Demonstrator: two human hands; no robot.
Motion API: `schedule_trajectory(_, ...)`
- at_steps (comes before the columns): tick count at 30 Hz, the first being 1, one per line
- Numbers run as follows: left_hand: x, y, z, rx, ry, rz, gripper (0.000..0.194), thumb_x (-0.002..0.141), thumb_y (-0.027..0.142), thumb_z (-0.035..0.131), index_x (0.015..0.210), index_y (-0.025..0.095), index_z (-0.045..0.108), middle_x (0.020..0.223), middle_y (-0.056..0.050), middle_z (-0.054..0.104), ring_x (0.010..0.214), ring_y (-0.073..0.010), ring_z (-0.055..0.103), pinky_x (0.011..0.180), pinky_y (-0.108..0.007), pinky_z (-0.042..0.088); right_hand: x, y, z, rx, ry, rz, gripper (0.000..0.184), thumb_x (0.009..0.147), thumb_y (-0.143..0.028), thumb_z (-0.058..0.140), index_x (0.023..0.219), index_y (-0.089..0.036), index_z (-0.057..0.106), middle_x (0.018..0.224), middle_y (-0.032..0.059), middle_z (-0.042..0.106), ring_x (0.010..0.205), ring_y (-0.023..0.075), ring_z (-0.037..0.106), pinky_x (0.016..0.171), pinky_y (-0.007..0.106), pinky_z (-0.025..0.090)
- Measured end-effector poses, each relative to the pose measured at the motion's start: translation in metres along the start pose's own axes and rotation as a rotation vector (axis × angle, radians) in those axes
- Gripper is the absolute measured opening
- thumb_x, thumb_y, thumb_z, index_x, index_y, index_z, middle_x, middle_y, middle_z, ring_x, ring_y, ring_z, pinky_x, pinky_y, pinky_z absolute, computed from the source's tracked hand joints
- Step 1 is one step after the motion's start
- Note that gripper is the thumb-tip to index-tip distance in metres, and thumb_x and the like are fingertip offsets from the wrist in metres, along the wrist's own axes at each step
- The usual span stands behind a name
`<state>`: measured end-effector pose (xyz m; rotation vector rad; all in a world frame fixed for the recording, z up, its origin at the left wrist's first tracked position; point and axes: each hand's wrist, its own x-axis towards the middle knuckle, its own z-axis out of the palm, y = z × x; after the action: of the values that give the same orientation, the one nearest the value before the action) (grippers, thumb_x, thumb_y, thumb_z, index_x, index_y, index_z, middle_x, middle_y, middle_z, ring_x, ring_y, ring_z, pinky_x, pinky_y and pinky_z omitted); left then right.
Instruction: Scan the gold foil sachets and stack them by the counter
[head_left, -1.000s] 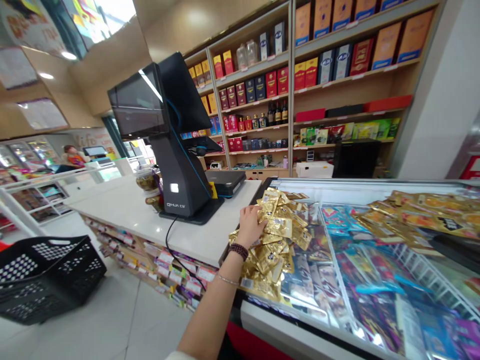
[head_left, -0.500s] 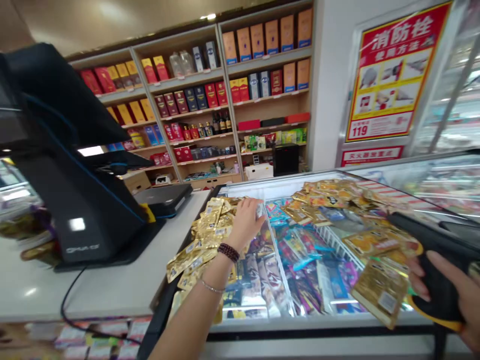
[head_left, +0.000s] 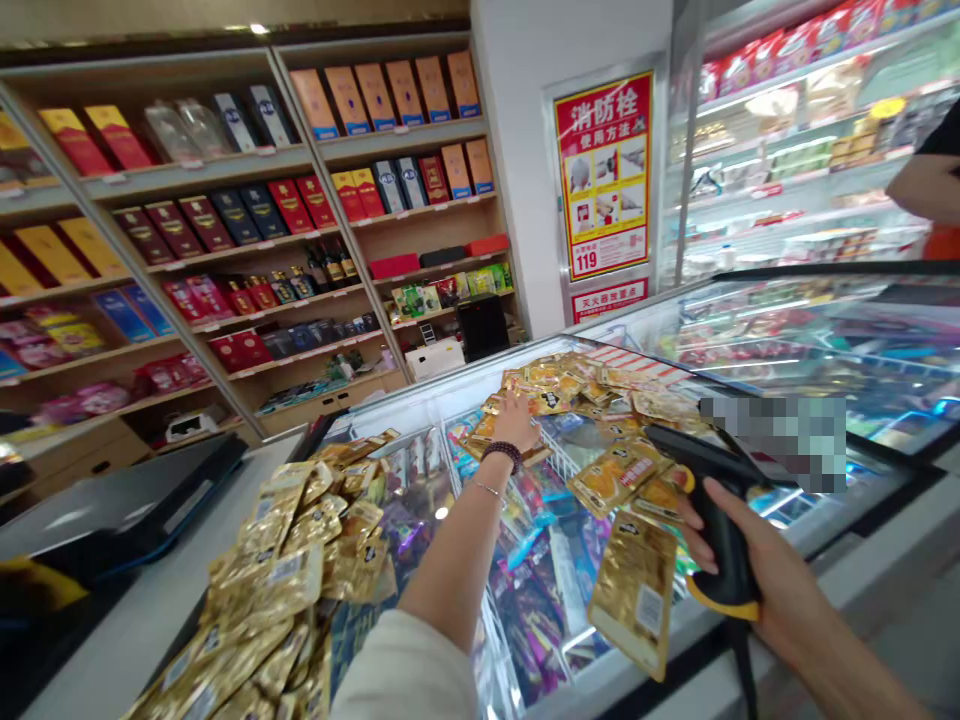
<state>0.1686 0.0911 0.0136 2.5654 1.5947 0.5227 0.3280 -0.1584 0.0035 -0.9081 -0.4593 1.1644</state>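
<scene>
My left hand [head_left: 516,422], with a beaded bracelet at the wrist, reaches to the near edge of a pile of gold foil packets [head_left: 555,385] on the freezer's glass top. Its fingers stretch forward over the packets; whether they touch one is unclear. In my right hand [head_left: 772,560] is a black and yellow barcode scanner [head_left: 721,530], gripped by its handle, cable hanging down. Just left of the scanner, a gold packet [head_left: 636,590] lies with its white label showing. A second large heap of gold packets [head_left: 277,570] spreads at the left.
Through the freezer's glass [head_left: 517,640], wrapped goods show in wire baskets. A counter [head_left: 97,630] with a dark device [head_left: 180,500] runs along the left. Shelves of boxes [head_left: 262,215] stand behind. Another person's arm [head_left: 926,188] appears at the far right.
My left hand has left the left heap and moved across to the far pile. The view has swung right. My right hand still holds the barcode scanner.
</scene>
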Motion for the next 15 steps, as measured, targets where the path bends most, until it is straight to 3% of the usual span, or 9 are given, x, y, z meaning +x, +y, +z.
schedule_trajectory(2,0.009,-0.002,0.015,-0.017,0.043,-0.058,0.065,0.086,0.03,0.056,0.145,0.009,0.036,0.156,-0.024,0.029,0.147,-0.0336,0.025,0.115,-0.049,0.027,0.0,0.0,-0.001,0.009,-0.004,0.001,0.051,0.063,-0.053,0.085,0.093,-0.022,0.058,0.061,-0.006,0.048,0.042,0.0059,0.036,0.035,0.015,0.033)
schedule_trajectory(5,0.012,-0.005,0.027,-0.034,0.143,-0.067,0.054,0.089,0.031,0.052,0.139,0.013,0.046,0.148,-0.019,0.046,0.139,-0.0309,0.039,0.113,-0.046,0.031,-0.002,0.001,-0.003,0.005,-0.027,0.006,0.046,0.068,-0.053,0.082,0.09,-0.02,0.059,0.061,-0.0053,0.048,0.042,0.0053,0.036,0.036,0.014,0.034)
schedule_trajectory(9,0.008,-0.004,0.027,-0.044,0.159,0.022,0.035,0.091,0.027,0.05,0.123,0.018,0.063,0.119,-0.012,0.067,0.112,-0.0237,0.061,0.1,-0.034,0.044,-0.004,0.001,-0.003,-0.002,-0.033,-0.017,0.041,0.073,-0.052,0.079,0.09,-0.02,0.06,0.062,-0.0043,0.048,0.043,0.0052,0.036,0.037,0.014,0.035)
schedule_trajectory(15,0.001,0.006,0.022,-0.1,0.147,0.106,0.026,0.094,0.033,0.054,0.096,0.017,0.075,0.096,-0.01,0.069,0.094,-0.0211,0.063,0.088,-0.03,0.046,-0.004,0.002,-0.001,0.01,0.033,-0.012,0.049,0.063,-0.051,0.085,0.093,-0.022,0.059,0.062,-0.0051,0.048,0.042,0.0057,0.037,0.035,0.014,0.034)
